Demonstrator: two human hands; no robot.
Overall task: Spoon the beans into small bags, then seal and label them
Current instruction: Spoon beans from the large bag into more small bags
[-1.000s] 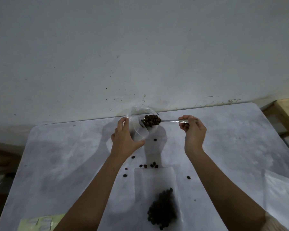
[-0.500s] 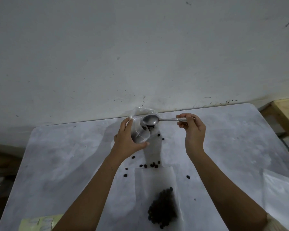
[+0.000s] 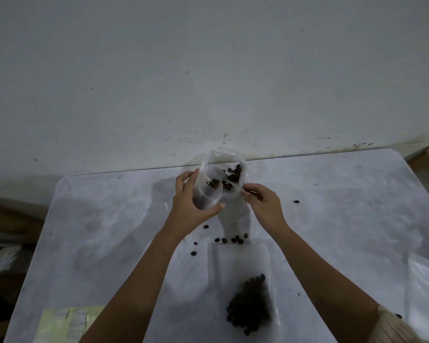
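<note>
We see a scuffed wall behind a pale table. A frosted pouch lies flat on the near side, with a dark heap of beans at its near end. At the near left corner lies a yellow-green sheet of pale stickers; any writing is too blurred to read. The left hand curls round a clear bag held up near the wall, with some beans inside. The right hand pinches the handle of a spoon, its bowl in the bag's mouth. Loose beans dot the table between the hands and the pouch.
</note>
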